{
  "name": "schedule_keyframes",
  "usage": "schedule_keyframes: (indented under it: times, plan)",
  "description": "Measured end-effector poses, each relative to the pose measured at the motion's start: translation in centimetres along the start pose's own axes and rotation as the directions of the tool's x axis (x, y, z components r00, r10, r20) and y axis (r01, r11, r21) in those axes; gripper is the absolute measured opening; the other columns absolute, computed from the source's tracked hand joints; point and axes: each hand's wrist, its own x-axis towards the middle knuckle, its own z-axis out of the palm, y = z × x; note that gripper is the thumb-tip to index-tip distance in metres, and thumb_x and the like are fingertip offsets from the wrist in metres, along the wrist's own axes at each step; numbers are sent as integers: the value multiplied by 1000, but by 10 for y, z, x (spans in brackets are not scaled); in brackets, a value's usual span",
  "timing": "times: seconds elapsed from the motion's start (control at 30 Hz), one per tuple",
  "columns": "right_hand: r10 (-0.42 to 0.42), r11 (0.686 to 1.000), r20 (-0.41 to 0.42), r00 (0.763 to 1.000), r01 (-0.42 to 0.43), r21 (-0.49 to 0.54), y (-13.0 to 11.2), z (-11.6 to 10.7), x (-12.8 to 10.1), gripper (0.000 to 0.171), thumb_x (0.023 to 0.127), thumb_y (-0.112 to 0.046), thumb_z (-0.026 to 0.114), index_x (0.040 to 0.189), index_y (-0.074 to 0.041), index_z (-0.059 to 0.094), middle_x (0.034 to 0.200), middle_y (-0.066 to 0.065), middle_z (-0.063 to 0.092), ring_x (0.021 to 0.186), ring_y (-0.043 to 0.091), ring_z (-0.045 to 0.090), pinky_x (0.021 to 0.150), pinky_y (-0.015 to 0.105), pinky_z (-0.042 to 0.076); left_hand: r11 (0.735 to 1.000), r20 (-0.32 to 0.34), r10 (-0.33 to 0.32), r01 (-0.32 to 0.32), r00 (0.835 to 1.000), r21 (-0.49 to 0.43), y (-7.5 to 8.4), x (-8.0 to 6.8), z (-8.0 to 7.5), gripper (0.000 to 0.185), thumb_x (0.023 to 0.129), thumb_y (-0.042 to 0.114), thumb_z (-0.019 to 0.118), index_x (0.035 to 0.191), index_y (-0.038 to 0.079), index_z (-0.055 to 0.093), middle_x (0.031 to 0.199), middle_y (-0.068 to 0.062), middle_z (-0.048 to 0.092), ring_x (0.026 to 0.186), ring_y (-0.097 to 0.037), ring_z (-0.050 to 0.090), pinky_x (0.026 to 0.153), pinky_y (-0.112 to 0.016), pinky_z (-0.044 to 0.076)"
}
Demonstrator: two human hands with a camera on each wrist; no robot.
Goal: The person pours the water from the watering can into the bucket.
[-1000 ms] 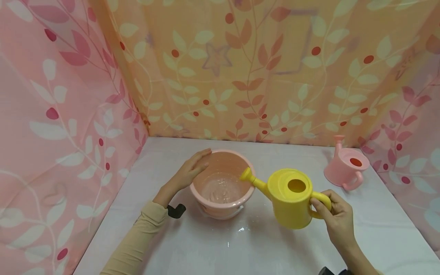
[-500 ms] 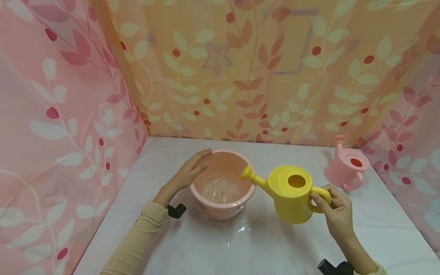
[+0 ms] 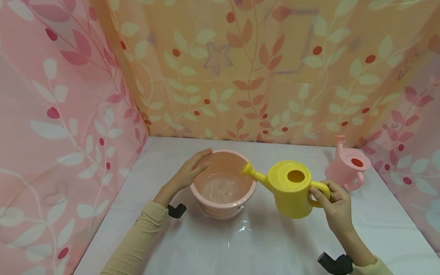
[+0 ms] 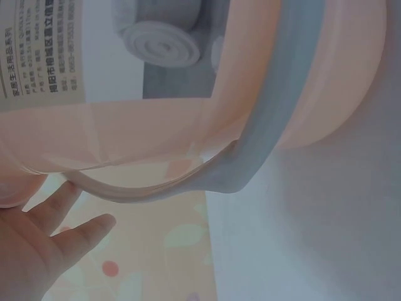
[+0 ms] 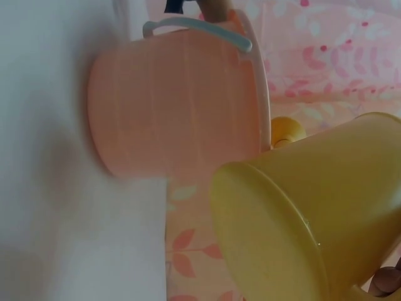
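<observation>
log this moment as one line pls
left hand touches pink bucket | right hand grips yellow watering can by handle | spout over bucket | water in bucket | pink watering can stands farther back

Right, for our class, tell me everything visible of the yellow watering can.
The yellow watering can looks like smooth plastic: rounded body, round opening on top, flared-tip spout, looped handle. It is held above the white table, tilted toward the pink bucket, its spout tip reaching over the bucket's rim. The right hand grips its handle. Whether spout and rim touch is unclear.
</observation>
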Motion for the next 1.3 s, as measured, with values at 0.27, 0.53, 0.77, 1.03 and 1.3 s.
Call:
schedule_keyframes:
  times: [0.27, 0.53, 0.77, 1.03, 1.3]
  plan:
    - [-41, 998, 20, 999, 40, 44, 3, -1, 5, 12, 83, 17, 54, 85, 6, 58, 78, -3, 63, 65, 9, 52, 62, 17, 54, 1000, 0, 5, -5, 1000, 1, -1, 0, 0, 45, 96, 10, 48, 138, -3, 37, 145, -18, 36, 137, -32, 26, 112, -49, 21]
    - [-64, 997, 44, 997, 62, 46, 3, -2, 10, 13, 83, 16, 55, 86, 4, 60, 78, -3, 64, 65, 9, 51, 61, 15, 53, 1000, -7, 25, -25, 1000, 5, -1, 1, 0, 45, 96, 9, 48, 137, -4, 38, 144, -19, 37, 137, -33, 27, 112, -49, 21]
    - [-61, 998, 55, 997, 59, 37, 3, -3, 14, 11, 83, 13, 57, 85, 3, 60, 78, -1, 62, 65, 10, 50, 61, 15, 53, 1000, -10, 27, -27, 1000, 8, -1, 2, -1, 45, 96, 9, 48, 138, -4, 38, 144, -19, 37, 136, -32, 28, 112, -48, 21]
    - [-78, 995, 54, 995, 74, 66, 3, -2, 15, 13, 82, 16, 57, 86, 4, 60, 78, -2, 63, 65, 10, 50, 60, 13, 52, 1000, -8, 22, -22, 1000, 9, -1, 1, 0, 45, 96, 10, 48, 138, -2, 38, 144, -19, 37, 137, -31, 28, 112, -48, 21]
    - [-80, 995, 65, 995, 76, 70, 1, -2, 16, 11, 82, 14, 58, 85, 3, 60, 77, 1, 62, 64, 10, 49, 59, 13, 51, 1000, -3, 6, -6, 1000, 5, -1, 0, 0, 45, 97, 11, 47, 140, 2, 37, 144, -18, 37, 137, -31, 28, 112, -48, 22]
